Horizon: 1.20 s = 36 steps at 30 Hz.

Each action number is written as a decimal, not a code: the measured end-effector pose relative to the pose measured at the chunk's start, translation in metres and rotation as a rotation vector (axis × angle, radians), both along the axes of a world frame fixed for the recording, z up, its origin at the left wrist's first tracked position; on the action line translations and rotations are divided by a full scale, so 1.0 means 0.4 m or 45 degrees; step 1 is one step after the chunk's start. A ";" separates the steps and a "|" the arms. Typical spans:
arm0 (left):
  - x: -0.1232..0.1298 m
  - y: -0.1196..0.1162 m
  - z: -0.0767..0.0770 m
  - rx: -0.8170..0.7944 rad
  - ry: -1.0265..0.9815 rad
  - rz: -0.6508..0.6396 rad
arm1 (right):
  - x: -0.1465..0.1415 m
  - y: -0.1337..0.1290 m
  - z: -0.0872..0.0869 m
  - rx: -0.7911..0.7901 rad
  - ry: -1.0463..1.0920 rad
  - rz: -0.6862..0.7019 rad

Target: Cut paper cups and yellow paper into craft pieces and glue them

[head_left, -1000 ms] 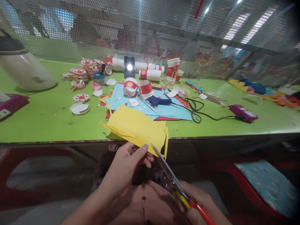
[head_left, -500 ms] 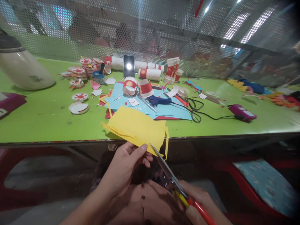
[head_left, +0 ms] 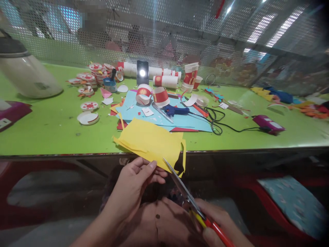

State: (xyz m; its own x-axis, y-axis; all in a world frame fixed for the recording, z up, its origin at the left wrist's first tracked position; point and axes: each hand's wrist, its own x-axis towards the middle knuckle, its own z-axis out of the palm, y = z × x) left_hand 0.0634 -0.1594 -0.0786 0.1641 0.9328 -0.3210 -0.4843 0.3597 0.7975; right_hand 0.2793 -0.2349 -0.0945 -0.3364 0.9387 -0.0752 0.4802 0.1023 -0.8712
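A sheet of yellow paper (head_left: 151, 139) with ragged, partly cut strips at its edges hangs over the front edge of the table. My left hand (head_left: 140, 178) pinches its near edge, thumb on top and fingers beneath. In my right hand (head_left: 216, 219) is a pair of scissors (head_left: 187, 195) with red and yellow handles. The blades lie across the near right part of the paper, close to my left fingertips, and look nearly closed. Part of my right hand's grip is hidden behind the handles.
On the green table (head_left: 59, 140) lie light blue paper (head_left: 197, 125), a blue glue gun (head_left: 176, 110), red and white paper cups (head_left: 161, 97), a phone (head_left: 142, 72) with its light on, and a purple power strip (head_left: 268, 124). A pale kettle-like container (head_left: 33, 77) stands at left.
My left thumb has slid slightly left along the paper's edge. The scissors and paper have barely shifted; the whole view has moved a little.
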 end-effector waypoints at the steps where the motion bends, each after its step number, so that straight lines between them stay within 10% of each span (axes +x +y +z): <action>1: 0.001 0.001 -0.001 0.002 0.003 0.001 | 0.001 0.001 0.002 -0.008 -0.018 0.009; 36: 0.038 -0.007 0.004 -0.033 -0.053 0.164 | -0.009 0.020 -0.037 -0.016 0.042 -0.061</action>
State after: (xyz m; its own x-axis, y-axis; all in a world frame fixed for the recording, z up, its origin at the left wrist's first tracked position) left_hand 0.0784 -0.1622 -0.0770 0.0575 0.9383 -0.3410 -0.5603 0.3130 0.7669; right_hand 0.2757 -0.2270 -0.1093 -0.2933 0.9529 -0.0770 0.4556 0.0686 -0.8875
